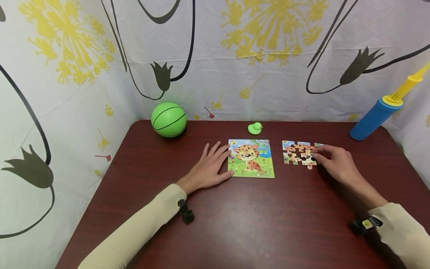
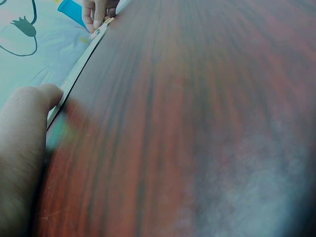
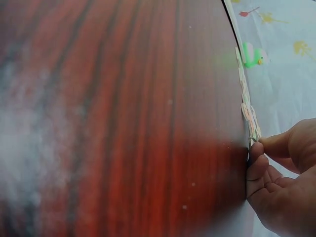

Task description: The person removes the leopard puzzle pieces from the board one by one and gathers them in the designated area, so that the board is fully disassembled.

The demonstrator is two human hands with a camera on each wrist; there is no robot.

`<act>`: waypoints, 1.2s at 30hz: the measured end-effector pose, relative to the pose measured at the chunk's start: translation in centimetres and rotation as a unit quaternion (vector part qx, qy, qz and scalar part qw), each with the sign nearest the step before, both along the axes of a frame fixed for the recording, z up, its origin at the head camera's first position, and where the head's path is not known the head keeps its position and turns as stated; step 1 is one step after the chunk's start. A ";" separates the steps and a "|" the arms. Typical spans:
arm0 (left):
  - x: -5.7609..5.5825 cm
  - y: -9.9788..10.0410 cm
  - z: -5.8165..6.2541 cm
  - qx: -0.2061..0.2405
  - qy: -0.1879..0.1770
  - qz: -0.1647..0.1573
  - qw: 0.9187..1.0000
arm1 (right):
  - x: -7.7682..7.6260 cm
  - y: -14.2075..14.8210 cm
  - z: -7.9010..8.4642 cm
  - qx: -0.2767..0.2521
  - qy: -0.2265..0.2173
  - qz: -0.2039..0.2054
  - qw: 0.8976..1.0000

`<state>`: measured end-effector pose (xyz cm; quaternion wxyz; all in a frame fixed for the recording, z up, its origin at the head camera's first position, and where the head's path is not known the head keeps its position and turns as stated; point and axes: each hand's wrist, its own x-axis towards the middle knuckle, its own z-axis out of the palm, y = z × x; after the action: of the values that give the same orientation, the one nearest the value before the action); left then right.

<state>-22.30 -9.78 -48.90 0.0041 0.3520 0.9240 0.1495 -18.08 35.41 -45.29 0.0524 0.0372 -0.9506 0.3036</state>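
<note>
A square picture board [image 1: 250, 170] with a spotted leopard cub lies flat on the table. My left hand [image 1: 209, 168] rests beside it, fingers spread and extended, the tips of thumb and fingers at its left edge. To the right of the board lie several jigsaw puzzle pieces [image 1: 291, 146] with the same cub, some joined and some with gaps between. My right hand [image 1: 337, 164] is at their right side, its thumb and forefinger pinching a puzzle piece [image 3: 254, 136]. The fingers partly cover that piece in the head view.
A small green toy duck [image 1: 255, 129] stands behind the board. At the back left corner of the dark red wooden table [image 1: 235, 224] sits a green ball [image 1: 169, 120]. A blue and yellow hand pump [image 1: 374, 119] stands at the back right, near the patterned cloth [image 1: 285, 97].
</note>
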 end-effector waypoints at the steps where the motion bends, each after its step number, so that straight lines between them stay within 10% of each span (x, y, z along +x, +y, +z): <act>1: 0.0 0.0 0.0 -0.001 0.000 0.000 1.000 | 0.0 0.0 0.0 0.001 0.003 0.001 1.000; 36: 0.0 0.2 0.2 -0.020 0.002 0.004 1.000 | 0.8 -0.3 -0.6 0.015 0.045 0.043 0.998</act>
<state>-22.34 -9.62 -48.75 0.0085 0.3488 0.9281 0.1301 -17.24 35.10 -45.90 0.0820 0.0921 -0.9492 0.2897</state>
